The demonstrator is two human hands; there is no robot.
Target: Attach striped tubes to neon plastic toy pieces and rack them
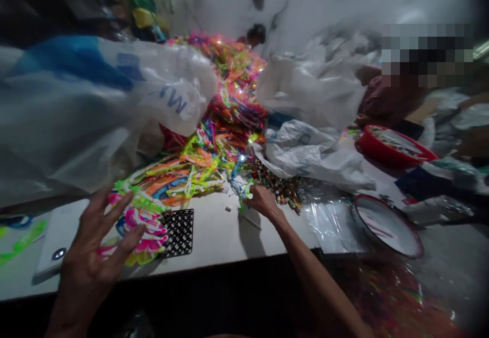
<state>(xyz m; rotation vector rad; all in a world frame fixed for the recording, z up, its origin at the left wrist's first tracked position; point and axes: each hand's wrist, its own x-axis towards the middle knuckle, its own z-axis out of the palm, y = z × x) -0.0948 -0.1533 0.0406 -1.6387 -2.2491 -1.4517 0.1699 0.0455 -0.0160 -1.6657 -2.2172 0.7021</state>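
My left hand (95,238) has its fingers spread around the near side of a bundle of pink, white and lime-green strips (143,226). Whether the fingertips touch the bundle is unclear. The bundle covers part of a black perforated tray (181,233) on the white table. To the right, my right hand (262,200) is closed with its fingertips on a thin bluish-white and green strip (240,188), just above the tabletop. Beyond both hands lies a heap of neon strips (191,175). A small pale piece (228,208) rests on the table between the hands.
Big plastic bags (153,83) flank the tall heap. Small cylindrical pieces (284,190) lie beyond my right hand. A white box with a round knob (59,254) stands left. At right are a red basin (397,149), a red-rimmed tray (389,226) and a person (393,93).
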